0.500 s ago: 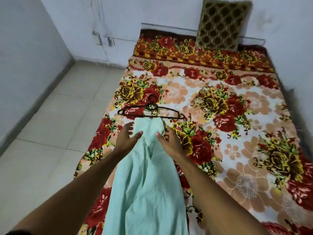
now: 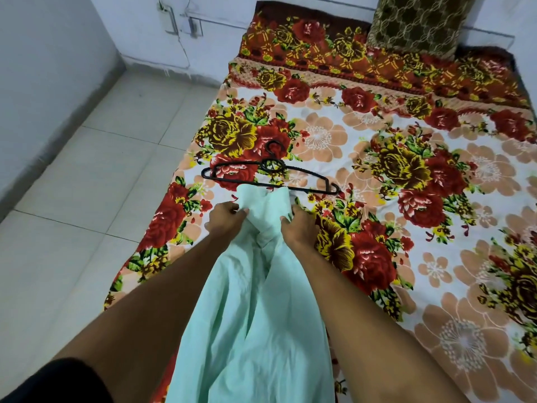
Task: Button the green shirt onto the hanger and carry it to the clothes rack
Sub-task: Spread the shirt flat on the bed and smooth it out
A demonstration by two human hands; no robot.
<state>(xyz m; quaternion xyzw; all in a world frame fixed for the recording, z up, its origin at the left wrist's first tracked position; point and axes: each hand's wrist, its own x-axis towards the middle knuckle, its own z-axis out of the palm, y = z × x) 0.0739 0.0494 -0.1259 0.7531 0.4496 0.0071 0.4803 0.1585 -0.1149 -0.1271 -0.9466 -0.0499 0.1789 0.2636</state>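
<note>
Shirt (image 2: 247, 309) lay mid-frame on bed (image 2: 436, 257), top edge touching hanger (image 2: 270, 175). Left hand (image 2: 223, 222), right hand (image 2: 299, 228) each pinched collar end. Step: opening shirt; next, judged: slide hanger inside.

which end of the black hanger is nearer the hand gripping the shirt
The hanger's right tip, just beyond the right hand; its left tip lies farther away from the left hand.

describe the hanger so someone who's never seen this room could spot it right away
Start at the bed with the flowered cover filling the right of the view. Near its left edge, just beyond the two hands gripping the green shirt, lies the hanger. It is the only thin black wire outline on the bright flowers, hook pointing away.
</note>
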